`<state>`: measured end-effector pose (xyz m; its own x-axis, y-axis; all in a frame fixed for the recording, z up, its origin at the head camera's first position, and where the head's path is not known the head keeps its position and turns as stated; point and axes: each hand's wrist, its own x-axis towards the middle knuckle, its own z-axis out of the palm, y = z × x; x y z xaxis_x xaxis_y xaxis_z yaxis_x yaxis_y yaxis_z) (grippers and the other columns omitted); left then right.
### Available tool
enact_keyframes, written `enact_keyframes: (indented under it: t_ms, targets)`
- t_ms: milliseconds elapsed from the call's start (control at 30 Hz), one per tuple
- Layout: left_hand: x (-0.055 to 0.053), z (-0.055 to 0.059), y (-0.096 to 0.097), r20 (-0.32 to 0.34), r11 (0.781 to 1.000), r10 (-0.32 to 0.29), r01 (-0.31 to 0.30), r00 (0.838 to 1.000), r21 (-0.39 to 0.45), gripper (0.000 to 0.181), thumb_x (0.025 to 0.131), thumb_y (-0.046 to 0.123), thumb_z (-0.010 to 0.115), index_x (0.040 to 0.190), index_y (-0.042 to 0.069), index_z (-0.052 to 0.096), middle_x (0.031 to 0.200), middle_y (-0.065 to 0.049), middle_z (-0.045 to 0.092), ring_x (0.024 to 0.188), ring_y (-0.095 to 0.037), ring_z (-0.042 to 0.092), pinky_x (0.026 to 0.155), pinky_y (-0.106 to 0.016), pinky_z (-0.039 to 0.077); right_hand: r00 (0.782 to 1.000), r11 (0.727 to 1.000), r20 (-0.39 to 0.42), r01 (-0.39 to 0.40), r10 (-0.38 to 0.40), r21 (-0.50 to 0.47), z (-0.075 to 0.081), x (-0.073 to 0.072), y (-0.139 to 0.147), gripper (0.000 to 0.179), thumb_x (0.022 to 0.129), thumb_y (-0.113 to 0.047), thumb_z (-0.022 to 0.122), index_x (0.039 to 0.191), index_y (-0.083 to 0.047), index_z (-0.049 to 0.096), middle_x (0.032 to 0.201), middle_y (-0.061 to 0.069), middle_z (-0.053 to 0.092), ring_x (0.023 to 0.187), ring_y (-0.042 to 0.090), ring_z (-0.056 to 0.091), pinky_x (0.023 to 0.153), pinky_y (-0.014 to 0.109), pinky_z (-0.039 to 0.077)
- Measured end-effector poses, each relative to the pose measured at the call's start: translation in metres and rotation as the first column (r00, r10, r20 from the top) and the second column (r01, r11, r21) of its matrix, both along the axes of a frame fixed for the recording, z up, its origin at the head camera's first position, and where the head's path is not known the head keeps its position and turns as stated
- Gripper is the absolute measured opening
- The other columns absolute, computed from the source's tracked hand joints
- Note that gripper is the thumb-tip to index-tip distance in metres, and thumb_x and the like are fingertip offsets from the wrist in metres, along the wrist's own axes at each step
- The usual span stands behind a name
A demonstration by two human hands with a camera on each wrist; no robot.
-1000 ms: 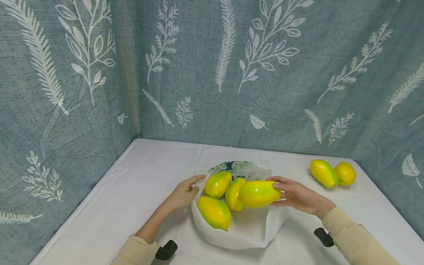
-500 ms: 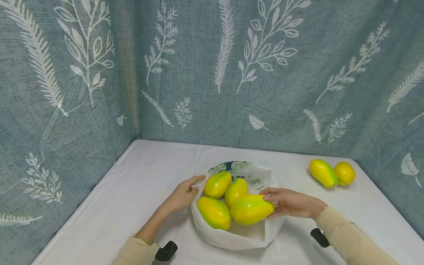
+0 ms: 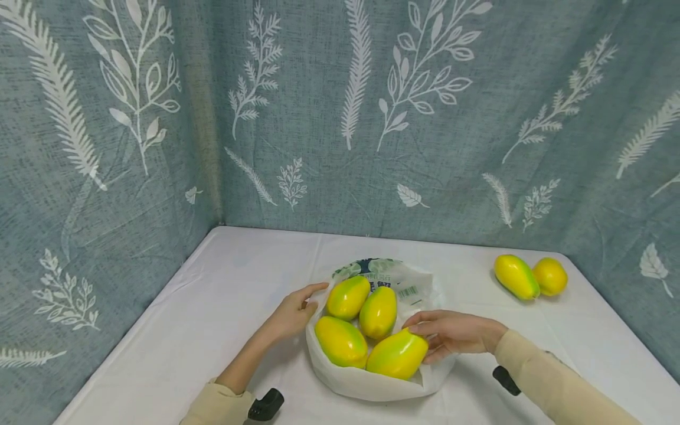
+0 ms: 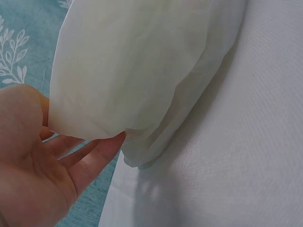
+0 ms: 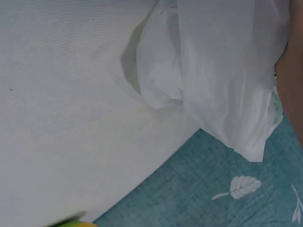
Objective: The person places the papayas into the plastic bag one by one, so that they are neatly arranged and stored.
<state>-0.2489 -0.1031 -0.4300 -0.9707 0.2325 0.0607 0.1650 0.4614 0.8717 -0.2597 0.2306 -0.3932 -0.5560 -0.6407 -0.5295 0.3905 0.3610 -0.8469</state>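
A white plastic bag (image 3: pixel 366 386) with green and dark print stands open on the table, several yellow-green papayas inside. My right hand (image 3: pixel 459 332) grips the end of the nearest papaya (image 3: pixel 398 354), low in the bag's mouth at the front. Beside it lie the front left papaya (image 3: pixel 340 342), the back left papaya (image 3: pixel 347 298) and the middle papaya (image 3: pixel 378 313). At the left rim, my left hand (image 3: pixel 292 313) holds the bag's edge; in the left wrist view its fingers (image 4: pixel 97 163) pinch the plastic. The right wrist view shows the bag's outer side (image 5: pixel 222 66), the held papaya hidden.
At the table's back right lie another papaya (image 3: pixel 516 277) and a rounder-looking yellow fruit (image 3: pixel 550 276), close together. A white cloth covers the table (image 3: pixel 255 260). Grey-green curtains (image 3: pixel 319 118) with white leaf prints hang behind and at both sides.
My right hand has brought its papaya down and leftward, from over the middle papaya to the front of the bag beside the front left one. The left hand has stayed at the rim.
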Motion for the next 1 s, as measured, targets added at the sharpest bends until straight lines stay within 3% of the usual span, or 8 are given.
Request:
enact_keyframes:
  t_ms: [167, 267, 433, 700, 833, 1000]
  targets:
    - [0.0, -0.001, -0.001, 0.009, 1.0, -0.003, 0.003, 1.0, 0.012, 0.043, 0.096, -0.001, 0.044, 0.138, 0.005, 0.048, 0.137, -0.021, 0.048, 0.076, -0.019, 0.054, 0.063, -0.029, 0.046, 1.0, 0.998, -0.015, -0.023, 0.024, 0.053, -0.001, 0.0, -0.004, 0.038, 0.099, -0.024, 0.05, 0.126, 0.003, 0.048, 0.114, 0.014, 0.058, 0.095, 0.022, 0.059, 0.077, 0.032, 0.054]
    - [0.0, -0.001, -0.001, 0.012, 1.0, -0.005, 0.005, 1.0, 0.015, 0.043, 0.096, -0.001, 0.044, 0.138, 0.005, 0.048, 0.136, -0.021, 0.048, 0.074, -0.019, 0.053, 0.062, -0.029, 0.046, 0.995, 0.991, -0.087, -0.044, 0.056, 0.129, 0.001, 0.001, -0.006, 0.038, 0.099, -0.024, 0.049, 0.125, 0.004, 0.052, 0.11, 0.012, 0.061, 0.095, 0.022, 0.059, 0.079, 0.035, 0.053]
    - [0.001, -0.001, -0.002, 0.002, 1.0, -0.002, 0.002, 1.0, -0.001, 0.043, 0.096, 0.0, 0.044, 0.138, 0.006, 0.049, 0.138, -0.02, 0.047, 0.091, -0.023, 0.055, 0.073, -0.034, 0.048, 0.972, 0.96, -0.206, -0.049, 0.109, 0.275, 0.008, 0.001, -0.01, 0.04, 0.098, -0.03, 0.052, 0.124, 0.0, 0.058, 0.106, 0.007, 0.064, 0.093, 0.022, 0.059, 0.078, 0.036, 0.052]
    - [0.001, -0.001, -0.003, -0.001, 1.0, -0.004, 0.004, 1.0, 0.002, 0.043, 0.096, 0.0, 0.044, 0.138, 0.006, 0.049, 0.139, -0.02, 0.046, 0.098, -0.027, 0.054, 0.076, -0.039, 0.048, 0.977, 0.917, -0.199, 0.015, 0.07, 0.398, 0.013, 0.001, -0.013, 0.047, 0.097, -0.046, 0.048, 0.124, -0.008, 0.059, 0.101, 0.011, 0.06, 0.081, 0.023, 0.061, 0.065, 0.031, 0.052]
    - [0.001, -0.001, -0.002, -0.008, 1.0, -0.006, 0.006, 1.0, 0.0, 0.042, 0.096, 0.0, 0.044, 0.138, 0.006, 0.049, 0.141, -0.019, 0.045, 0.118, -0.033, 0.049, 0.092, -0.049, 0.044, 0.974, 0.895, -0.209, 0.017, 0.086, 0.447, 0.017, 0.002, -0.013, 0.054, 0.097, -0.053, 0.041, 0.124, -0.01, 0.058, 0.099, 0.012, 0.061, 0.072, 0.023, 0.063, 0.059, 0.03, 0.052]
    - [0.001, -0.001, -0.003, -0.005, 1.0, -0.006, 0.006, 1.0, 0.0, 0.043, 0.096, 0.0, 0.044, 0.138, 0.006, 0.049, 0.141, -0.019, 0.044, 0.123, -0.034, 0.046, 0.096, -0.053, 0.041, 0.96, 0.859, -0.255, 0.033, 0.115, 0.512, 0.023, 0.003, -0.013, 0.057, 0.096, -0.057, 0.039, 0.123, -0.01, 0.058, 0.09, 0.01, 0.064, 0.058, 0.019, 0.061, 0.052, 0.025, 0.046]
